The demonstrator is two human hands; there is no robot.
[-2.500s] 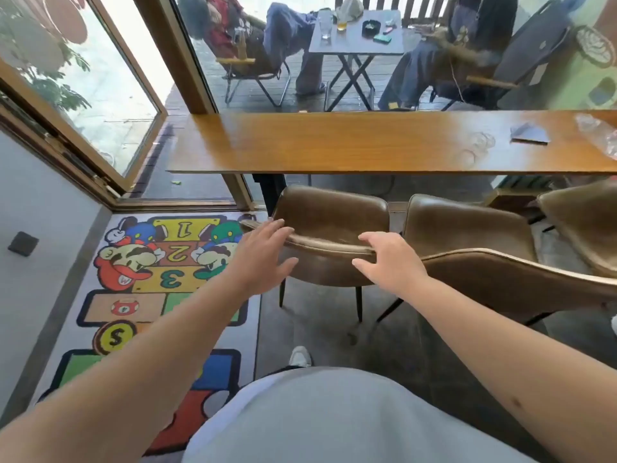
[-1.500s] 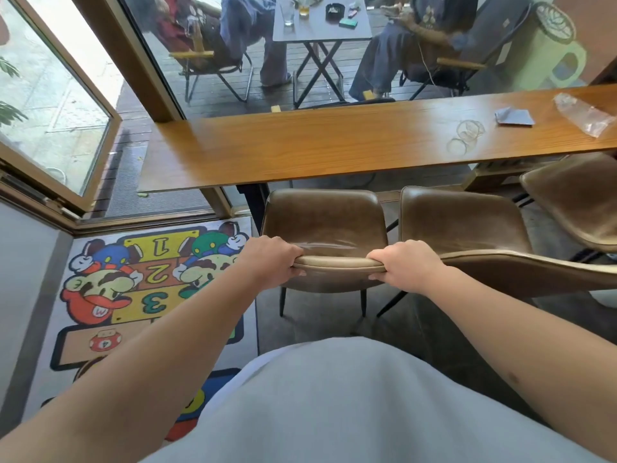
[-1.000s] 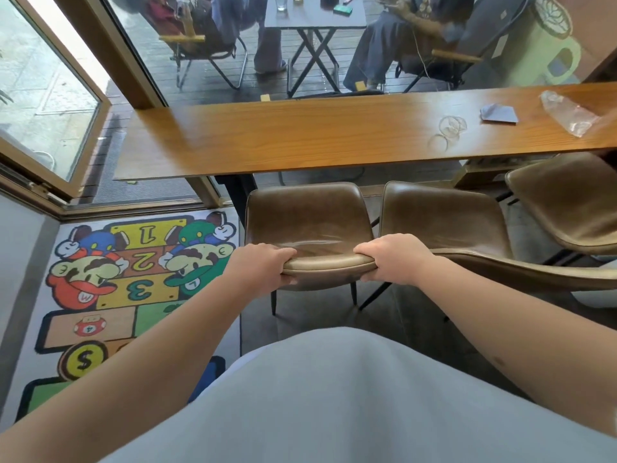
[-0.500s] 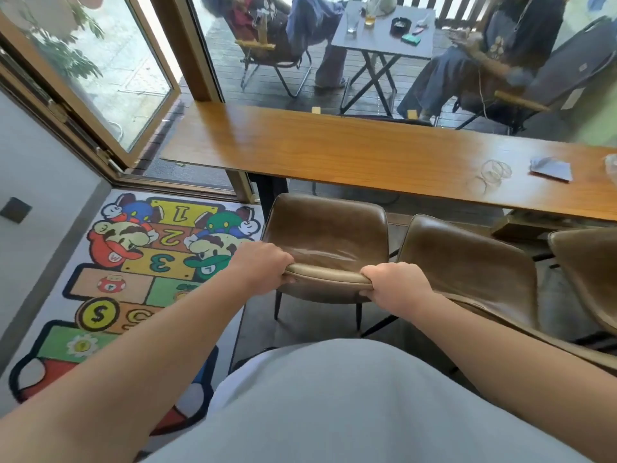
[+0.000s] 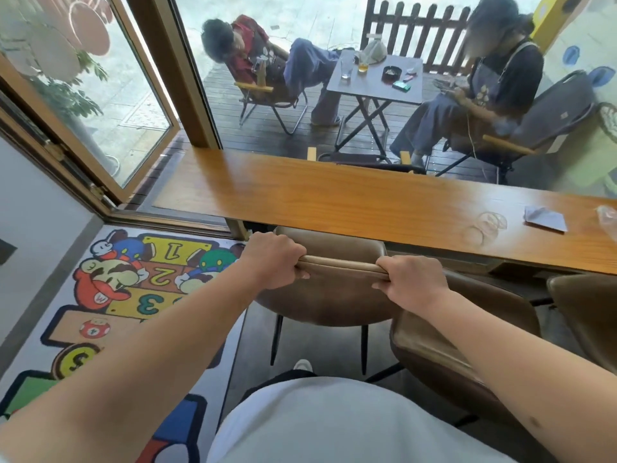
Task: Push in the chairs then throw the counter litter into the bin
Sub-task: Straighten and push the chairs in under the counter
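Observation:
A brown leather chair (image 5: 337, 295) stands at the left end of the wooden counter (image 5: 334, 202), its seat partly under the counter edge. My left hand (image 5: 273, 259) and my right hand (image 5: 410, 282) both grip the top rim of its backrest. A second brown chair (image 5: 467, 345) sits to the right, further out from the counter, and a third (image 5: 587, 312) shows at the right edge. On the counter's right end lie a folded grey paper (image 5: 544, 218), clear plastic rings (image 5: 484, 225) and a crumpled clear wrapper (image 5: 609, 215).
A cartoon hopscotch rug (image 5: 110, 295) covers the floor to the left. An open glass door (image 5: 83, 95) is at the far left. Beyond the window two people sit around a small folding table (image 5: 374, 81). No bin is in view.
My hands closed on the backrest and the chair has slid forward, its seat now going under the counter. The view lifted toward the window.

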